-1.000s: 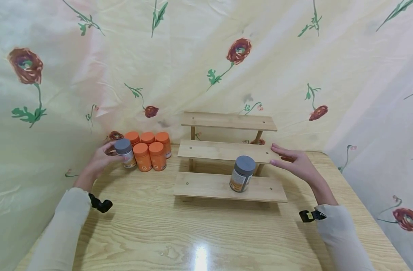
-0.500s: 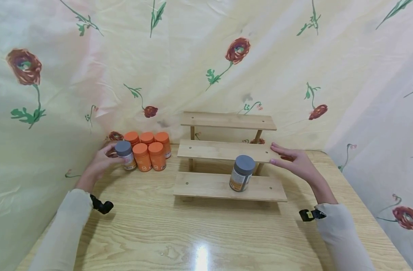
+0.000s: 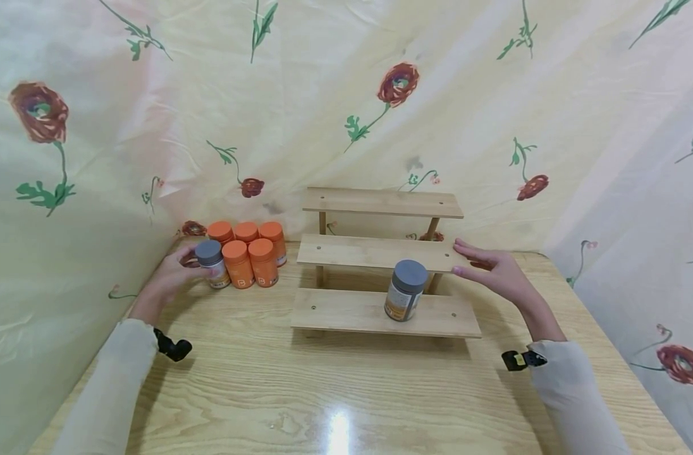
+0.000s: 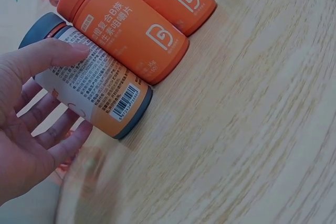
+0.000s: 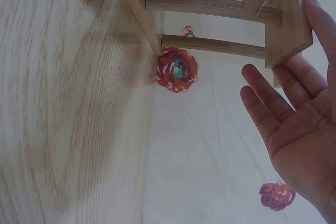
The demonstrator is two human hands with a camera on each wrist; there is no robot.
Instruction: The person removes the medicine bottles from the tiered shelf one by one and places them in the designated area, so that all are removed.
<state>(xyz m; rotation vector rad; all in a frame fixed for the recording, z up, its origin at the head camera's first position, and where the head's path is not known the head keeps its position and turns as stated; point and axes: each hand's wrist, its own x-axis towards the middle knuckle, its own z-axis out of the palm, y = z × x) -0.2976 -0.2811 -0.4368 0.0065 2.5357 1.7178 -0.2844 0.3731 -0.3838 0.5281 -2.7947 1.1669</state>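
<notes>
Grey-lidded bottle [image 3: 212,264] stands upright on the bench [image 3: 335,392] at the left of the head view, at the front left corner of a cluster of five orange-lidded bottles [image 3: 250,253]. It has a dark grey cap and base rim, and a label that is white with small printed text and a barcode over an orange lower band; the left wrist view shows it touching the neighbouring all-orange bottle [image 4: 128,30], which bears a white "B" logo. The left hand [image 3: 172,275] curls around this grey-lidded bottle, thumb pressed on the label and fingers wrapped behind it. A second grey-lidded bottle [image 3: 406,291] stands on the lowest step of a three-tier wooden shelf [image 3: 380,253] in the middle of the frame, well apart from the first. The right hand [image 3: 494,268] is held flat and relaxed, holding nothing, its fingertips [image 5: 315,11] touching the right end of the middle step. A flower-printed cloth [image 3: 346,95] hangs behind everything.
</notes>
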